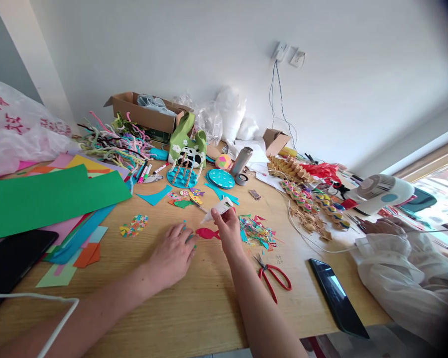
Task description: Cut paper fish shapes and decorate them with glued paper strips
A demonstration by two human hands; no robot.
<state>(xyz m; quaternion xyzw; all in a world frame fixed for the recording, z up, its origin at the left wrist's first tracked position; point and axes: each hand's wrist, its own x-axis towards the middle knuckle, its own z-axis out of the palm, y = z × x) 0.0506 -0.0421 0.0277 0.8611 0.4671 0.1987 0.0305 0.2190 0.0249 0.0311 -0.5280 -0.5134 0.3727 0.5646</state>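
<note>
- Bottle (221,205), small and white, pinched between thumb and fingers of the right hand (230,226); its nozzle slants down toward seven o'clock.
- Red paper fish (205,233) lies flat on the table (201,308), just below that nozzle. Take it as the dial's centre, wall (171,44) at twelve.
- Left hand (174,254) rests at eight o'clock, fingers loosely spread, tips beside small blue scraps; I cannot tell whether one is pinned underneath.
- Judging by the pose, glue is probably being applied: squeeze gently, keep the nozzle low, and trace a thin, even line inside the edge.
- A left fingertip on the fish's rim would stop it skating.
- Paper clippings (257,231) sit at three o'clock, red-handled scissors (273,276) at four; the right wrist should stay clear of both.
- Too much glue would likely wrinkle the paper.
</note>
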